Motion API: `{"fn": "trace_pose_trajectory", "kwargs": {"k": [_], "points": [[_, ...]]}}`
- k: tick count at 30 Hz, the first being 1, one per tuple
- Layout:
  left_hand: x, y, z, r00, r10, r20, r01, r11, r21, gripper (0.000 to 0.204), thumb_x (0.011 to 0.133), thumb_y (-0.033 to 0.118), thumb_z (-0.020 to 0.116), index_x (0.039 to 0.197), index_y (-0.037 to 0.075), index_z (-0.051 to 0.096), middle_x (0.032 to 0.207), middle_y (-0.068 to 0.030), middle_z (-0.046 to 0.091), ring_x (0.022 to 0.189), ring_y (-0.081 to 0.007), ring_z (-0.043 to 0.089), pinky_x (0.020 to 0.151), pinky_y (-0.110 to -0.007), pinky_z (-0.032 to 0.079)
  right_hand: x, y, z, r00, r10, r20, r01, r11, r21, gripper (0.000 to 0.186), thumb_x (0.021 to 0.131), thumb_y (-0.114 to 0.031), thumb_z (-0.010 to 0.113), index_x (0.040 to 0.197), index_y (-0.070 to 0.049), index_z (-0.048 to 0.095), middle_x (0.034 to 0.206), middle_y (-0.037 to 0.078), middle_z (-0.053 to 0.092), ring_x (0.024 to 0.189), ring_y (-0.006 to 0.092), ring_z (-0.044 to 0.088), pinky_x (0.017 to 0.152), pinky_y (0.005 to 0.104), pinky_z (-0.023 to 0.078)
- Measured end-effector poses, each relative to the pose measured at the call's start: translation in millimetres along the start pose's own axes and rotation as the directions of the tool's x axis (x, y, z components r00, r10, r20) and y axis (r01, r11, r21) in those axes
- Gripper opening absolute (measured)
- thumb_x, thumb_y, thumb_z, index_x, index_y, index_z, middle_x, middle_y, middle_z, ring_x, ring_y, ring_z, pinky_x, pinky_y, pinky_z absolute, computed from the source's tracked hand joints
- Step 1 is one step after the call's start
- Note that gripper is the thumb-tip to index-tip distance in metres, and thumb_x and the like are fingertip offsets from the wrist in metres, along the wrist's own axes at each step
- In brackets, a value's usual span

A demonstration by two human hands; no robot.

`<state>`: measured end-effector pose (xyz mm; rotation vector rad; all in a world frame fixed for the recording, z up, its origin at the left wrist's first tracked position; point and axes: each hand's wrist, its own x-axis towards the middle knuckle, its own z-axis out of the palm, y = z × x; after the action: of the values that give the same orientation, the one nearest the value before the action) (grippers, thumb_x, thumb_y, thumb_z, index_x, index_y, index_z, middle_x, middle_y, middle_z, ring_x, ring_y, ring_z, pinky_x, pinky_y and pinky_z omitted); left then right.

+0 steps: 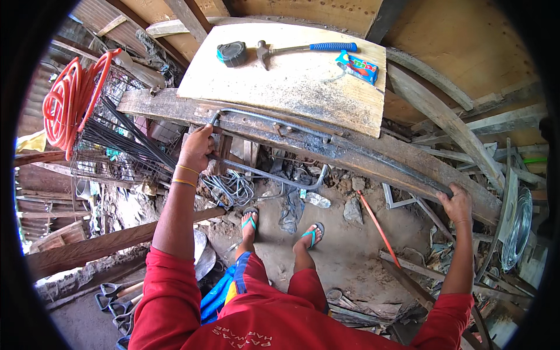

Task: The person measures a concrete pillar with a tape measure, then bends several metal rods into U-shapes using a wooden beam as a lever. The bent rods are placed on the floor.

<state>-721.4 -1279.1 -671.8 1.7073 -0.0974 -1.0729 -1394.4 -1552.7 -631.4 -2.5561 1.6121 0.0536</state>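
Observation:
My left hand (197,149) is closed round a bent steel rod (256,117) at its left corner. One leg of the rod runs right along a thick wooden beam (157,104), past short metal pegs (277,129) standing in the wood. The other leg passes below the beam and ends in an upturned hook. From near the pegs a dark metal pipe (391,161) slants down to the right. Its far right end sits in my closed right hand (457,204). Whether the rod enters the pipe, I cannot tell.
Behind the beam, a pale board (233,87) carries a tape measure (232,53), a blue-handled hammer (303,49) and a blue packet (357,67). Red hose (67,108) hangs at left near dark rods. Wire (230,188), a plastic bottle (315,199) and stones lie on the ground.

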Motion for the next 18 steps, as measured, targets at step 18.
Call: {"fn": "trace_pose_trajectory", "kwargs": {"k": [18], "points": [[14.5, -10.6, -10.1, 0.995, 0.072, 0.073, -0.073, 0.997, 0.013, 0.025, 0.102, 0.022, 0.046, 0.099, 0.005, 0.064, 0.058, 0.0047, 0.032, 0.048, -0.0118, 0.033, 0.061, -0.038, 0.046, -21.0, 2.1, 40.8, 0.947, 0.278, -0.161, -0.301, 0.943, -0.143, 0.071, 0.104, -0.06, 0.032, 0.106, -0.003, 0.074, 0.11, 0.029, 0.069, 0.107, 0.0495, 0.064, 0.095, 0.0553, 0.048]]}}
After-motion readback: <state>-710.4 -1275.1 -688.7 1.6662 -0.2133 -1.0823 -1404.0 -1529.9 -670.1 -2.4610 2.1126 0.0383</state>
